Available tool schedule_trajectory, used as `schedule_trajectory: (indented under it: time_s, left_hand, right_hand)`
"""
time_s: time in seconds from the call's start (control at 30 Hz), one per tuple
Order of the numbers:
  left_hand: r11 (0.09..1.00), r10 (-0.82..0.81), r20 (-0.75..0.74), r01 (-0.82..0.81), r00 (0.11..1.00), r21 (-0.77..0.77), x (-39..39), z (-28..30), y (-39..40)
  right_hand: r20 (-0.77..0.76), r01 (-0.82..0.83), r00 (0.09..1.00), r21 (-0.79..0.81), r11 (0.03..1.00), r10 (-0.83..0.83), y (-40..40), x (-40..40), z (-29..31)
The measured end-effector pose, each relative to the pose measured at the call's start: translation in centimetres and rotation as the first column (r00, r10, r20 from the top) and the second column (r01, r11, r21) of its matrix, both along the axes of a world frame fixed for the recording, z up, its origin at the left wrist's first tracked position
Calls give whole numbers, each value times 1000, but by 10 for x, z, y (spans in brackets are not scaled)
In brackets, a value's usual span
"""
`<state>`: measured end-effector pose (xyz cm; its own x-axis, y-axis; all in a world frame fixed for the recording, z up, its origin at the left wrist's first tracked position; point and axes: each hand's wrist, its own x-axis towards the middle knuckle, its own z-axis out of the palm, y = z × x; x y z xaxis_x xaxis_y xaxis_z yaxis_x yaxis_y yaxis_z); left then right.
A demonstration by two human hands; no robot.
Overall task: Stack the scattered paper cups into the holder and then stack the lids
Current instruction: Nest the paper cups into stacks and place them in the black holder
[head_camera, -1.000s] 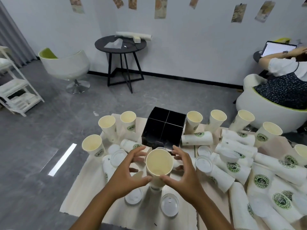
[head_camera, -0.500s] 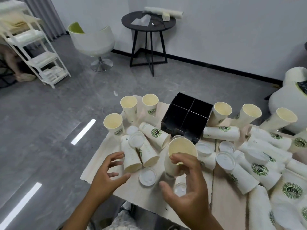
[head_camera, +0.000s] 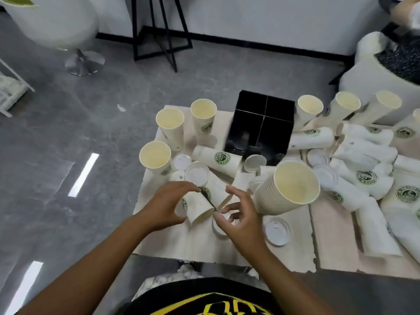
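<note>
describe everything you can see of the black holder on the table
The black holder is a glossy, box-like cube, open at the top, split by thin partitions into four square compartments. All four look dark and no cups show in them. It stands upright at the far middle of the table, slightly turned, so one corner points toward the viewer. A lying paper cup and a small clear lid sit close against its near base. Neither hand touches it.

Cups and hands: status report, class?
Left hand grips lying cup. Right hand open beside it. Holder empty; nested stack alongside.
</note>
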<state>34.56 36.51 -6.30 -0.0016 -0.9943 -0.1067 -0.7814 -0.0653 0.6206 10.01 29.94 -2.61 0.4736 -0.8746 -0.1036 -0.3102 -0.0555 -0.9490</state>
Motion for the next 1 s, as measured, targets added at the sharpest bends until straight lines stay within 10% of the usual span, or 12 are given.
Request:
schedule_trajectory:
  time_s: [0.63, 1.0]
  left_hand:
    - [883, -470, 263, 451, 843, 131, -9, -51, -34]
    - [961, -232, 79, 241, 969, -135, -7, -35, 3]
  right_hand:
    - [-261, 226, 943, 49, 973, -206, -26, 32, -114]
    - [-334, 147, 931, -33, 989, -149, -27, 30, -110]
